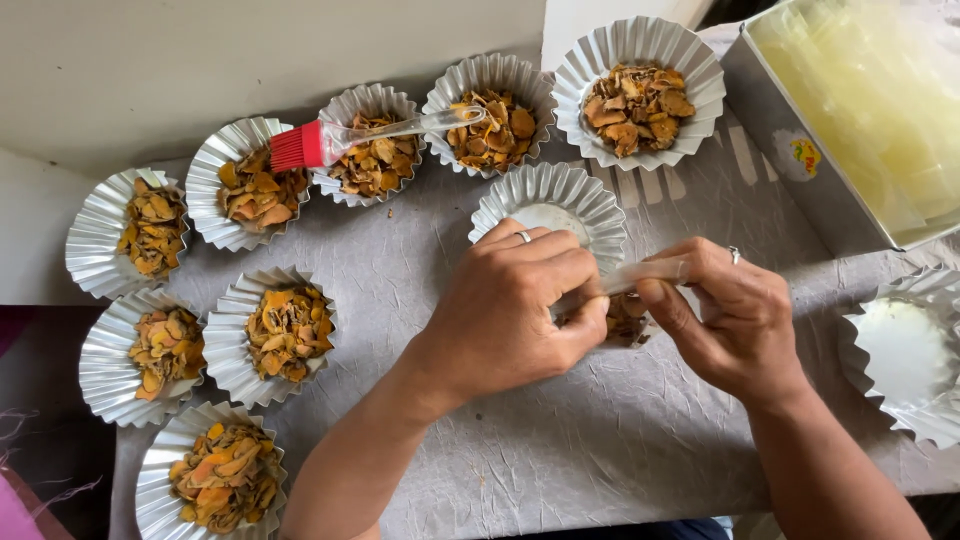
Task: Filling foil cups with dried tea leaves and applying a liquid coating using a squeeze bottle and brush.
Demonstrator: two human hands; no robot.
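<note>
My left hand (520, 305) and my right hand (725, 315) meet over the middle of the grey mat, both pinching a thin clear plastic wrapper (640, 273) stretched between them. Under the hands sits a small heap of orange-brown dried slices (627, 318), partly hidden. Just beyond my left hand stands an empty fluted foil cup (550, 203). A ring shows on each hand.
Several foil cups filled with dried slices (290, 330) ring the mat's left and far side. A red-bristled brush with a clear handle (330, 140) lies across two cups. A grey box of yellowish sheets (860, 110) stands far right, an empty foil cup (905, 350) below it.
</note>
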